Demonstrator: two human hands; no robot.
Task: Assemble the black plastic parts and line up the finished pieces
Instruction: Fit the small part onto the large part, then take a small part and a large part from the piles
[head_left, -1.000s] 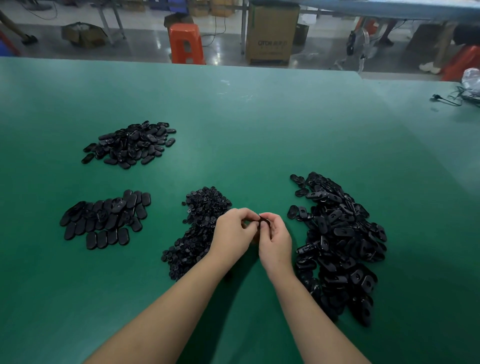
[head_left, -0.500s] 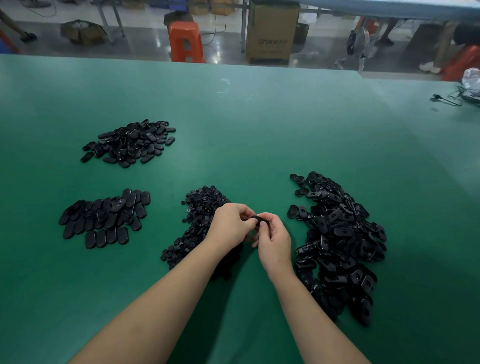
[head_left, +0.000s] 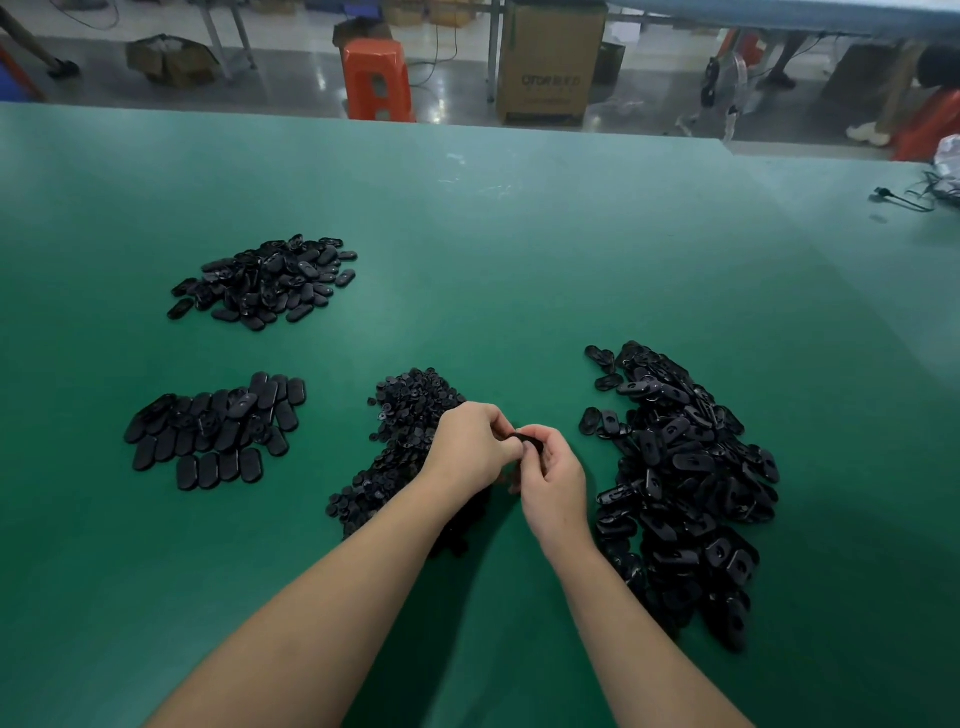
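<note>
My left hand (head_left: 470, 449) and my right hand (head_left: 553, 480) meet just above the green table, and both pinch one black oval plastic part (head_left: 530, 443) between their fingertips. Left of the hands lies a heap of small round black pieces (head_left: 405, 431). On the right is a big pile of black oval shells (head_left: 685, 478). At the left, flat oval pieces (head_left: 213, 436) lie side by side in rough rows. A further loose pile of oval parts (head_left: 270, 283) sits behind them.
The green table (head_left: 493, 249) stretches far ahead. A black cable (head_left: 904, 200) lies at its right edge. Beyond the table stand an orange stool (head_left: 376, 78) and a cardboard box (head_left: 550, 62) on the floor.
Both hands have stayed together on the part, shifting slightly; the fingers have turned the piece between them. The piles have not moved.
</note>
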